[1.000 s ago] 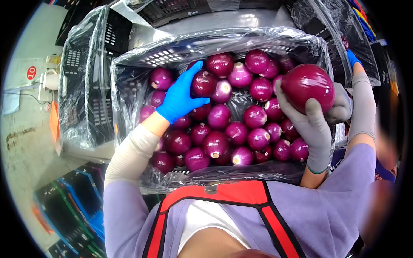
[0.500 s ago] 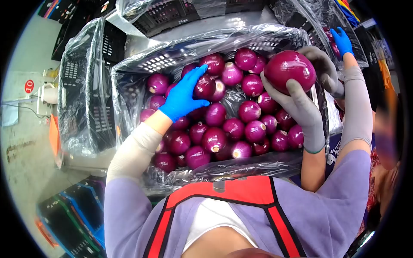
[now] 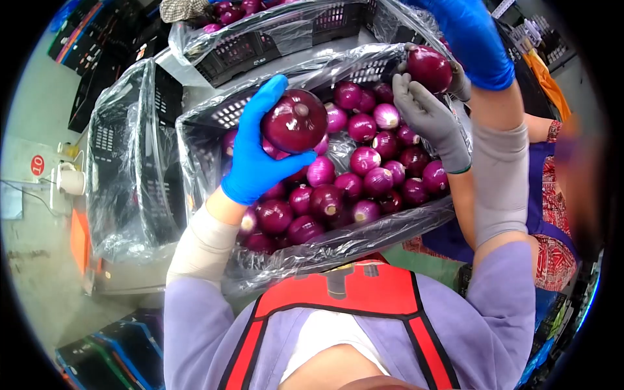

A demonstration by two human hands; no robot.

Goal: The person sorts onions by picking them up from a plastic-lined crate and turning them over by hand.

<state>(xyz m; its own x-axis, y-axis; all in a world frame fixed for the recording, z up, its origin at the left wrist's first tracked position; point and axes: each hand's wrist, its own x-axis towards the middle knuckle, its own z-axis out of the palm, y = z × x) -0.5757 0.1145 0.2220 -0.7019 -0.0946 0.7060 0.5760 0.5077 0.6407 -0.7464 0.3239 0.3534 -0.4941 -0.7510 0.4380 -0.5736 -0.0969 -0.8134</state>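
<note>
My left hand (image 3: 263, 146), in a blue glove, grips a large peeled red onion (image 3: 296, 121) between thumb and fingers, lifted above the crate's left side. Many glossy red onions (image 3: 325, 201) lie below it in a black crate lined with clear plastic (image 3: 338, 244). My right hand (image 3: 471, 45), also blue-gloved, is raised at the upper right, above a co-worker's hands; its fingers run out of the frame, so their grip is hidden. A co-worker's grey-gloved hand (image 3: 432, 120) is at the crate's right end, with another red onion (image 3: 429, 69) held between both grey gloves.
A second plastic-lined crate (image 3: 133, 156) stands at the left. Behind is another crate (image 3: 279, 42) with red onions in it and a checked cloth (image 3: 185, 10) near its corner. Folded black crates (image 3: 117, 354) are at the lower left. The co-worker's patterned clothing (image 3: 552, 214) shows at right.
My left hand has lifted a red onion from the pile. My right hand has moved from the far-right crate leftward and nearer the camera. The co-worker's onion is now further from the camera.
</note>
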